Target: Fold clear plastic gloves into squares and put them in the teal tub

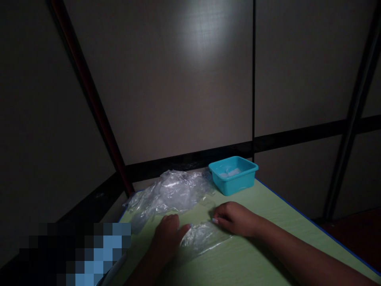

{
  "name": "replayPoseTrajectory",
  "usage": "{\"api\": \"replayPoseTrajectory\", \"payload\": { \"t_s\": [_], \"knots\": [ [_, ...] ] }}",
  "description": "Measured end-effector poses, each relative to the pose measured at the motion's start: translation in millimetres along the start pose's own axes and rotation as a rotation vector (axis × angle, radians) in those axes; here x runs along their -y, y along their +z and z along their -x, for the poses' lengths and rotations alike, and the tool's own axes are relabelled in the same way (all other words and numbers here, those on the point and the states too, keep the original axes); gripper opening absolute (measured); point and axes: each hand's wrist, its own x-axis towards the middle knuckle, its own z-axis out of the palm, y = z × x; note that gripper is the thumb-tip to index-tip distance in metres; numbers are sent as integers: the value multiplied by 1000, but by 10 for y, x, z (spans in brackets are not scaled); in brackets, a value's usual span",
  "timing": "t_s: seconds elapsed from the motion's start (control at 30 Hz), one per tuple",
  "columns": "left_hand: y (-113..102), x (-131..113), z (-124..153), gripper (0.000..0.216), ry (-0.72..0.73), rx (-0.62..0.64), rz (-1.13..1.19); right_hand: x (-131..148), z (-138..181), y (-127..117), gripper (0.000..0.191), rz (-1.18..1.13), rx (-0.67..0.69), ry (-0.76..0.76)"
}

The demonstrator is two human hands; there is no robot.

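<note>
Dim shot. Teal tub [235, 186] sits at the far edge of the green table [268, 254], with something pale inside it that is too dark to identify. Flat clear bag [204, 237] lies on the table nearer the camera than the tub, slightly left of it. Left hand [167, 238] rests on the bag's end farthest from the tub, palm down, fingers loose and spread, not clamped round anything. Right hand [236, 219] is just in front of the tub, fingers curled, tips on the bag's near-tub corner; can't tell if it pinches the film or only presses it. Crumpled plastic pile [171, 192] is just left of the tub, touching or almost touching its side. Red pole [95, 107] slants up well left of the tub.
</note>
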Motion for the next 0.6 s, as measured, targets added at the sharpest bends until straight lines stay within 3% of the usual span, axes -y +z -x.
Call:
{"api": "replayPoseTrajectory", "payload": {
  "t_s": [0.27, 0.37, 0.43, 0.5, 0.6],
  "knots": [
    [-61, -70, 0, 30, -104, 55, 345, -17, -9, 2, 18, 9, 1, -16],
    [-31, -78, -42, 41, -187, 34, 573, 28, -9, -24, 15, 16, -80, -85],
    [-4, -77, -78, 56, -318, 60, 786, 75, -4, -34, 14, 8, -126, -129],
    [21, -78, -105, 69, -448, 108, 947, 131, 5, -27, 14, -15, -127, -167],
    [56, -81, -115, 70, -461, 75, 1007, 212, 23, 14, 14, -60, -72, -239]
  ]
}}
